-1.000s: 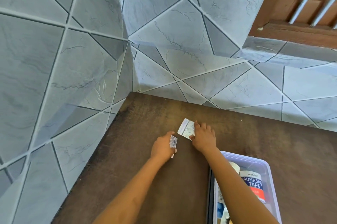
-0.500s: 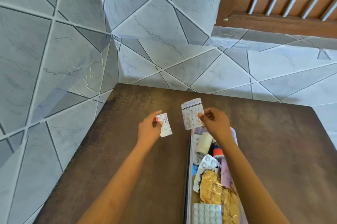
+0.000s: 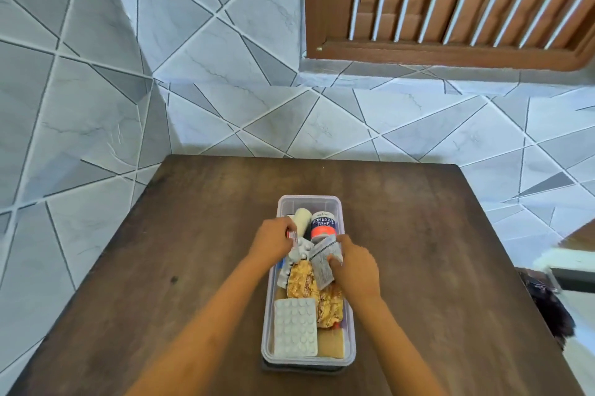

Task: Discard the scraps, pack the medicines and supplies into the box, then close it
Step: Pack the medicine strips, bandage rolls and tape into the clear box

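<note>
The head view looks steeply down, close over the wooden table (image 3: 199, 234), facing the tiled wall (image 3: 225, 41).

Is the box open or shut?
Open: the box has no lid on, its contents are exposed, and both hands reach in.
</note>
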The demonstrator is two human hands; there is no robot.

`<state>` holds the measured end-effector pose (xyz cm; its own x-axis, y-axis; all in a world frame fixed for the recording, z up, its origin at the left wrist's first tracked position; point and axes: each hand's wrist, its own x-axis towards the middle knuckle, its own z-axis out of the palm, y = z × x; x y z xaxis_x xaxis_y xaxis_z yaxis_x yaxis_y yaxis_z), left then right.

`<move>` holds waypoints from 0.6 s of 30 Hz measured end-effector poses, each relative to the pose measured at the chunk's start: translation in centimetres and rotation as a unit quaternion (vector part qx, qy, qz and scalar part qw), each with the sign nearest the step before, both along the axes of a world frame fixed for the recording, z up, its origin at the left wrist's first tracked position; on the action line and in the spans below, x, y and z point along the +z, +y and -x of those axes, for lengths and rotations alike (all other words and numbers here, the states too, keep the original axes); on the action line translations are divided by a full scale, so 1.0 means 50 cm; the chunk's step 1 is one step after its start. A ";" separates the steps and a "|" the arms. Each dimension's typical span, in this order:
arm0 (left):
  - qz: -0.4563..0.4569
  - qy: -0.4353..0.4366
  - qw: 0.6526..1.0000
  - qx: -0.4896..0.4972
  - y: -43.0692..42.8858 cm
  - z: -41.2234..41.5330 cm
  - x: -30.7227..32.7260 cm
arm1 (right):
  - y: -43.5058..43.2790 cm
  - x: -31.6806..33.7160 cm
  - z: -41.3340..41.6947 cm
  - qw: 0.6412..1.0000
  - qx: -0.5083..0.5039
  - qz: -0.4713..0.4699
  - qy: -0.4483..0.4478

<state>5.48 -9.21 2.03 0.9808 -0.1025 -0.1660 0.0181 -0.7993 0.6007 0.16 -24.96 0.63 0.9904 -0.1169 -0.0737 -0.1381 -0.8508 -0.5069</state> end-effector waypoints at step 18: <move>-0.320 -0.061 0.935 -0.141 -0.030 0.057 -0.032 | 0.020 -0.033 0.045 0.957 0.118 0.263 0.024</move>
<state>2.64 -10.71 0.44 0.9456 -0.2768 -0.1708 -0.2839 -0.9587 -0.0180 -2.10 -23.96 -1.05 0.9907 0.0768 -0.1127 0.0776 -0.9970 0.0025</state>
